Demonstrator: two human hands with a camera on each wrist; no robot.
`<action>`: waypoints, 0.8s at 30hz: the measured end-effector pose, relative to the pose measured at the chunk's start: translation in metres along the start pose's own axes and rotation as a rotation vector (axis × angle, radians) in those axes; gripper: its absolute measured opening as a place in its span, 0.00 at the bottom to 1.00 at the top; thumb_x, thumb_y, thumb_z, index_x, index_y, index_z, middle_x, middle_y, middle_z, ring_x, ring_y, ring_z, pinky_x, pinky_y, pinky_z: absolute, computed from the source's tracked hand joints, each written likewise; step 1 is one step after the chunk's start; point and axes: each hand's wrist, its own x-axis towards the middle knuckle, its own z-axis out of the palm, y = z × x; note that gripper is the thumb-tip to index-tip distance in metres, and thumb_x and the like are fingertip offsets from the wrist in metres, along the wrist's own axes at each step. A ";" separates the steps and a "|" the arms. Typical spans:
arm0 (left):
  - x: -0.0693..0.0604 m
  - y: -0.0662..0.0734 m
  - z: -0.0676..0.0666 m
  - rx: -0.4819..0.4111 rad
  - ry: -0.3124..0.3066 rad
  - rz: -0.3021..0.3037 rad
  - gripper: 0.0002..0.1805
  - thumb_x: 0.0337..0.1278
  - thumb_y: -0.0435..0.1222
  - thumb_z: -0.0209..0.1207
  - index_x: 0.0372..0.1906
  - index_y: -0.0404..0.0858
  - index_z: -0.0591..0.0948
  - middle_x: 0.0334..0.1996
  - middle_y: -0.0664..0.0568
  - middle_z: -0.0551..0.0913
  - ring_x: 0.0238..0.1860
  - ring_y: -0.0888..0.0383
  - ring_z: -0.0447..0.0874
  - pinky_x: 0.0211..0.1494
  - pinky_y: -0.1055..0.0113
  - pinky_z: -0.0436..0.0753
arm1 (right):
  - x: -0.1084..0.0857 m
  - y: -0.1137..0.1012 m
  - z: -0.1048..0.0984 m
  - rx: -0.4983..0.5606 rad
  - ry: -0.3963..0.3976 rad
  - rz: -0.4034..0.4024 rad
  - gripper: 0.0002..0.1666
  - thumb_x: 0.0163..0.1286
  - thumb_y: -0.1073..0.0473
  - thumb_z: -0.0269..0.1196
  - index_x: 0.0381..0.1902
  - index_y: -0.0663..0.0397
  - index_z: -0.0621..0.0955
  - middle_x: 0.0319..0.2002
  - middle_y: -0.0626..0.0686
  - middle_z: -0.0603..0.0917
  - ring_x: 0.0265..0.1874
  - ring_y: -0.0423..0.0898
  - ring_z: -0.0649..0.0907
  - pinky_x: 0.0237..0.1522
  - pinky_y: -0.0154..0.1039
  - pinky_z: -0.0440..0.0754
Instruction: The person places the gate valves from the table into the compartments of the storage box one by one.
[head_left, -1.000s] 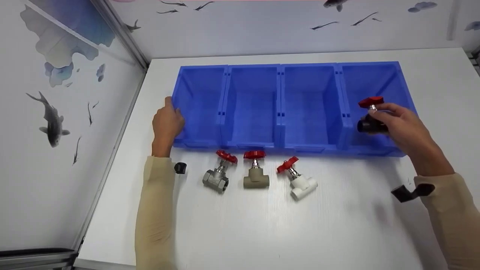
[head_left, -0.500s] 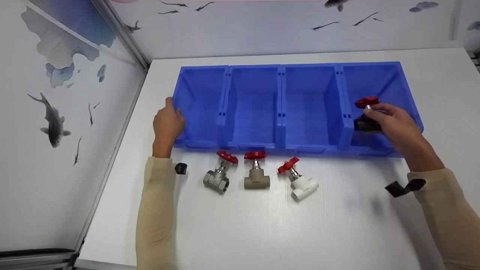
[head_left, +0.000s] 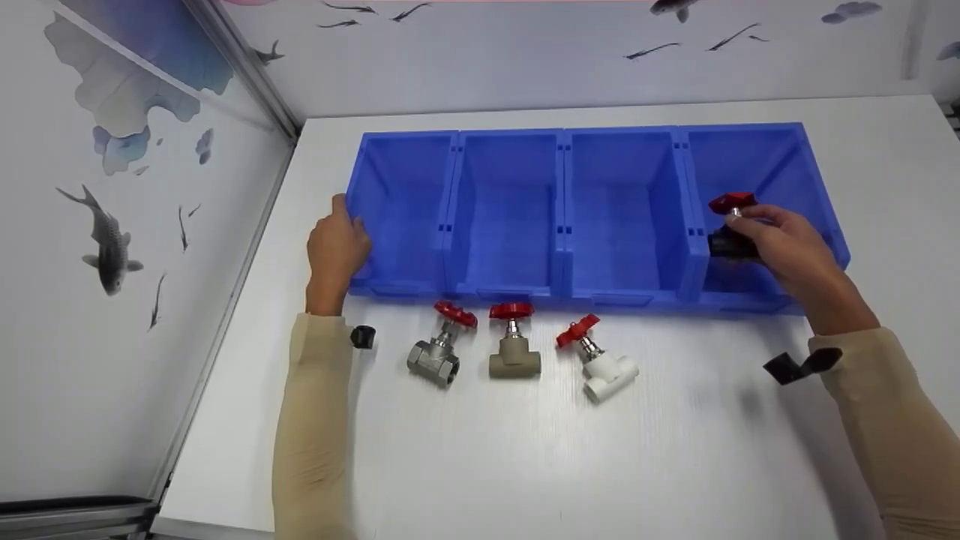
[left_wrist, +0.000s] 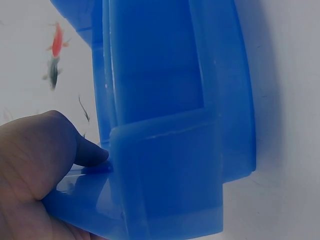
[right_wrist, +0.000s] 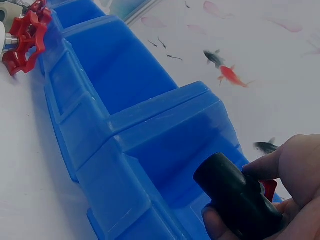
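In the head view my right hand (head_left: 799, 259) holds a black valve (head_left: 731, 244) with a red handle over the rightmost blue bin (head_left: 772, 150). The right wrist view shows thumb and fingers around the valve's black tubular body (right_wrist: 237, 195). At the far left, my left hand (head_left: 337, 251) grips the side wall of the leftmost blue bin (head_left: 356, 176); its thumb lies on the inner side in the left wrist view (left_wrist: 92, 152). On the table in front of the bins lie a grey metal valve (head_left: 433, 361), a tan valve (head_left: 514, 357) and a white valve (head_left: 609, 375), each with a red handwheel.
Two more blue bins, the left-middle bin (head_left: 510, 161) and right-middle bin (head_left: 619, 161), stand joined between the outer ones. All are on a white table (head_left: 480, 465). Behind rises a white panel (head_left: 480, 60) printed with fish; another stands at the left.
My right hand, with the black valve, has shifted slightly left over the rightmost bin. The left hand stays on the leftmost bin, and the three valves lie where they were.
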 end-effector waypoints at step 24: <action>0.000 -0.001 0.001 0.001 0.002 -0.001 0.27 0.73 0.37 0.47 0.70 0.28 0.63 0.51 0.26 0.81 0.49 0.31 0.82 0.50 0.40 0.79 | 0.018 0.005 0.006 -0.070 -0.015 -0.009 0.51 0.68 0.28 0.53 0.74 0.58 0.59 0.61 0.56 0.68 0.46 0.41 0.77 0.48 0.39 0.75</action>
